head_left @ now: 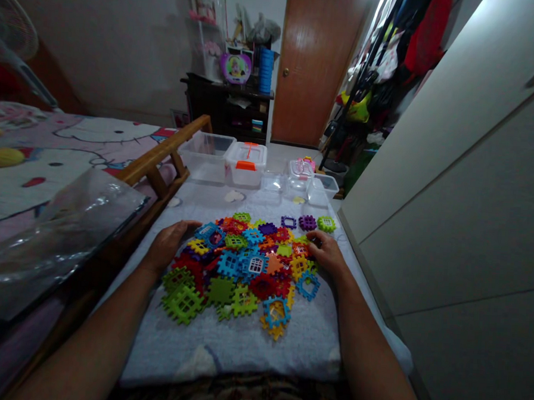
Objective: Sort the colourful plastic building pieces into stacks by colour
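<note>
A heap of colourful plastic waffle-shaped building blocks (241, 264) lies on a folded grey-white towel (227, 347). My left hand (168, 245) rests on the heap's upper left side, its fingertips against a blue block (208, 234). At the right edge, my right hand (329, 254) lies with its fingertips among orange and red blocks, and the fingertips are partly hidden. Several separate blocks, including a purple gear-edged one (307, 222) and a green one (326, 224), sit in a row beyond the heap.
Clear plastic boxes (205, 155) and a white box with an orange latch (245, 164) stand beyond the towel, with smaller clear tubs (322, 190) to their right. A wooden rail (162, 153) and a clear plastic sheet (50, 242) lie left; a white wardrobe (447, 173) stands right.
</note>
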`<state>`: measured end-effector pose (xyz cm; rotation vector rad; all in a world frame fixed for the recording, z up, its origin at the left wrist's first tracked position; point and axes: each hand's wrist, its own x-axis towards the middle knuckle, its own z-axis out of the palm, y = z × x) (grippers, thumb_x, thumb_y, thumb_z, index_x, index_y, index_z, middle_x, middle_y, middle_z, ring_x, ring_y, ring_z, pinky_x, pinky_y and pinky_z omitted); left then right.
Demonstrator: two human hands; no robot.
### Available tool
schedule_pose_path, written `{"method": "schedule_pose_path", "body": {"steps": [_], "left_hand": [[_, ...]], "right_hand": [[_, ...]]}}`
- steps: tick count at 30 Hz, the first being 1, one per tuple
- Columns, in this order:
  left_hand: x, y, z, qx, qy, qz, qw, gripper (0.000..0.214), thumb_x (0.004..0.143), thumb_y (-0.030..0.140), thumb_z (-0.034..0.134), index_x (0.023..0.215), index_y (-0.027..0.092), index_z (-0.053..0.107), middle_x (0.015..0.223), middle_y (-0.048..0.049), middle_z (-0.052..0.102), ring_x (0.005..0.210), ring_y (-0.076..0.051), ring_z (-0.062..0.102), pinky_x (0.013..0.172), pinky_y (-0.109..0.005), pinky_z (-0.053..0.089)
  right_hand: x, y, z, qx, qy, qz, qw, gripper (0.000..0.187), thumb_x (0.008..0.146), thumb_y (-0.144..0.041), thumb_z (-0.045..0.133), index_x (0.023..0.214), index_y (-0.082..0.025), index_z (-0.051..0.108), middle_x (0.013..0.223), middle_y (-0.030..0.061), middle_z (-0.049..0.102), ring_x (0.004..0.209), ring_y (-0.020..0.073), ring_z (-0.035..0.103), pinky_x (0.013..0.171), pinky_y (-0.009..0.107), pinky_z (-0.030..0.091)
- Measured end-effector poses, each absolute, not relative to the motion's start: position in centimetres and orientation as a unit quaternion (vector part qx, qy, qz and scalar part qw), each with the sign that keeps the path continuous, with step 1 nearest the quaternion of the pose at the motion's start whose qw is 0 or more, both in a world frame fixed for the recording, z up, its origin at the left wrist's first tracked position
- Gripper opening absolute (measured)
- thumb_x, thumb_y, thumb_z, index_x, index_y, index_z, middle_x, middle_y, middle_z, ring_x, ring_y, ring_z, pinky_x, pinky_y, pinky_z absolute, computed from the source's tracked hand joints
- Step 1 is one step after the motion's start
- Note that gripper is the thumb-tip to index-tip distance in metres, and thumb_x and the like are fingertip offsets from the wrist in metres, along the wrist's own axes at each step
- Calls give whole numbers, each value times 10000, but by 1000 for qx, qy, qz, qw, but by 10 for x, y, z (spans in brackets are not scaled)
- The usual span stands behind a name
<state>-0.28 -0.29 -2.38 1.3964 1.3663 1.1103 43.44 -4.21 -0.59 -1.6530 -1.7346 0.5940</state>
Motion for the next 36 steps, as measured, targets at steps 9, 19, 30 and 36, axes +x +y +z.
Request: {"method": "schedule_pose_path", "body": {"steps": [9,19,30,36], "left_hand": [[-2,-6,-21,569,556,440,417,679,824,744,450,1031,150,707,1076,-116,741,1083,-306,657,1017,-440,474],[-2,-10,-26,557,551,462,415,679,833,737,458,1032,137,705,1075,-122,737,1075,-290,656,1002,-418,478],[-3,-13,-27,548,556,464,419,669,834,725,464,1036,134,702,1107,-123,730,1077,-294,659,1009,-427,479],[-6,-13,-32,550,554,464,419,641,845,704,464,1038,142,704,1107,-120,732,1097,-296,653,1020,-430,473]], "right_hand": [[434,-43,-10,-631,-664,215,338,282,713,-241,537,949,-185,680,837,29,663,734,173,592,709,313,490],[435,-42,-14,-630,-656,223,351,318,681,-237,525,945,-177,693,917,56,696,772,188,609,759,341,490],[435,-48,-11,-616,-610,275,416,319,768,-329,516,1018,-176,642,783,28,665,688,175,582,637,297,467],[436,-46,-13,-626,-603,259,421,314,815,-387,495,973,-174,663,735,14,630,651,170,548,630,298,446]]}}
